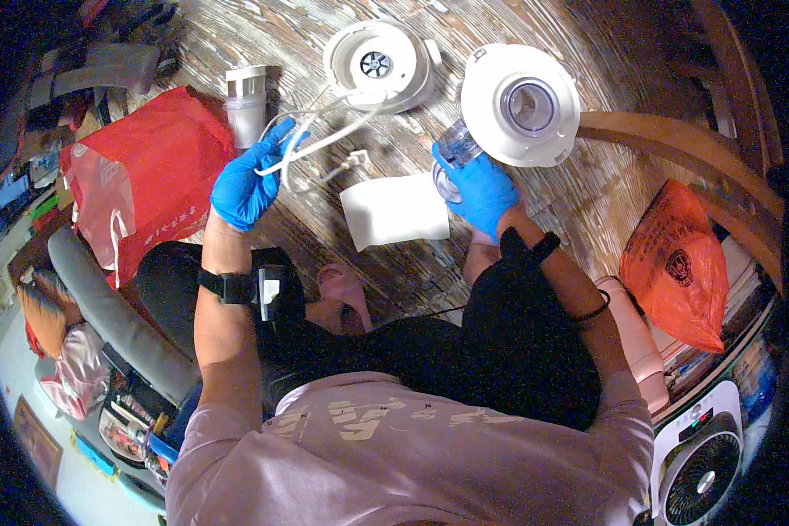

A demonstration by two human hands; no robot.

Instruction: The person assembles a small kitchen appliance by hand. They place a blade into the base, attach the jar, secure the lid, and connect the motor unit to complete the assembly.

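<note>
My left hand [247, 184], in a blue glove, pinches a looped white power cord [337, 131]. The cord trails from a round white appliance base [386, 83] with a black coupling in its centre, and its plug [357, 159] hangs near a white sheet [394, 210]. Gripped in my right hand [480, 195], also gloved in blue, is a clear plastic cylinder [454, 145], partly hidden by the fingers. Just beyond that hand is a white funnel-shaped part [491, 110] with a clear tube in its middle.
A clear and white cup [246, 110] stands left of the base. Beside my left arm lies a red bag [162, 167]. To the right are a curved wooden chair part [675, 140], an orange plastic bag [679, 263] and a white fan [701, 465].
</note>
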